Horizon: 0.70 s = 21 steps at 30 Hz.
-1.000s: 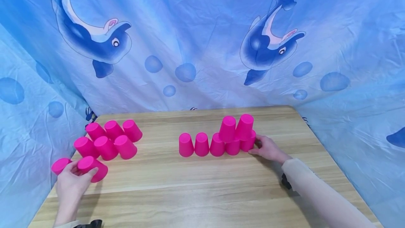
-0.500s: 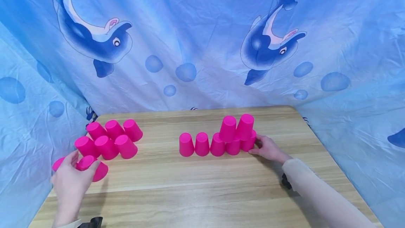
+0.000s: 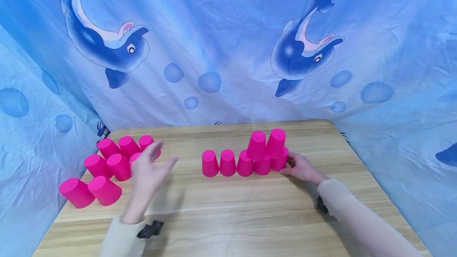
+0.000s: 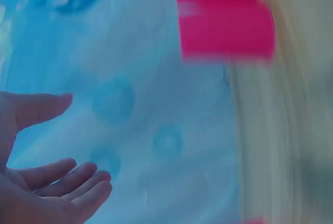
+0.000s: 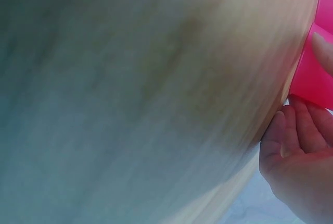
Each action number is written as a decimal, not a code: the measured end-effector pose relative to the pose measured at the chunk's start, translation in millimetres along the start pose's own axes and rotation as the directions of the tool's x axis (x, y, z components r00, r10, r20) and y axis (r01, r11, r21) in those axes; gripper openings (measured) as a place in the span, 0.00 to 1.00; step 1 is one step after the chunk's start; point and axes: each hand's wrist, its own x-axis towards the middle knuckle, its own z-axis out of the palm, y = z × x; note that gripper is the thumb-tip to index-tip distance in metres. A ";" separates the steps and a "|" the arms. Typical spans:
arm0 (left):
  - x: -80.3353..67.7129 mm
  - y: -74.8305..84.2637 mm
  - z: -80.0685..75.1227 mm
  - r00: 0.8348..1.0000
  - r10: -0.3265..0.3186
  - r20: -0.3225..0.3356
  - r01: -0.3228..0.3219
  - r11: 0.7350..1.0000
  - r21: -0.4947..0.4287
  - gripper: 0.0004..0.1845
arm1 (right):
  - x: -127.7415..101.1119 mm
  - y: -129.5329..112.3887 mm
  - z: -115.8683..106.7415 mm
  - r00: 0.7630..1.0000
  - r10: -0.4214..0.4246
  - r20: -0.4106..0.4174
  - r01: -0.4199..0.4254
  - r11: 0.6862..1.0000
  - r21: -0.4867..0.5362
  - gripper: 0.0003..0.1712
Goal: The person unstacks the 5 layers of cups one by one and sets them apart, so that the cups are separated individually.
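Note:
My left hand hovers open with spread fingers over the wooden table, just in front of a cluster of several upside-down pink cups. It holds nothing; in the left wrist view the left hand is empty, with blurred pink cups beyond it. Two more pink cups stand at the front left. In the middle is a row of pink cups with two cups stacked on its right part. My right hand holds the row's rightmost cup, thumb and fingers on the cup.
A blue dolphin-print cloth hangs behind and beside the table. The table's left edge lies close to the front-left cups. Bare wood spreads across the front of the table between both arms.
My left hand let go of the front-left cup and swung up and to the right, opening. That cup now stands beside its neighbour. The right hand has not moved.

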 end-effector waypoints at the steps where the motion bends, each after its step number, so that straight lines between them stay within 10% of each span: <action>1: 1.2 6.3 11.8 0.999 0.013 0.039 -0.011 0.999 -0.037 0.33 | 0.2 0.1 0.1 1.000 0.003 0.001 -0.003 1.000 -0.002 0.38; 10: 1.8 58.6 106.1 0.955 0.029 0.297 0.028 0.982 -0.187 0.35 | 0.7 -1.8 0.3 1.000 0.027 -0.008 -0.027 0.999 -0.018 0.39; 21: 3.4 89.3 168.8 0.900 -0.030 0.435 0.165 0.946 -0.277 0.44 | 0.4 -1.7 -0.3 0.999 0.045 -0.007 -0.045 0.999 -0.016 0.41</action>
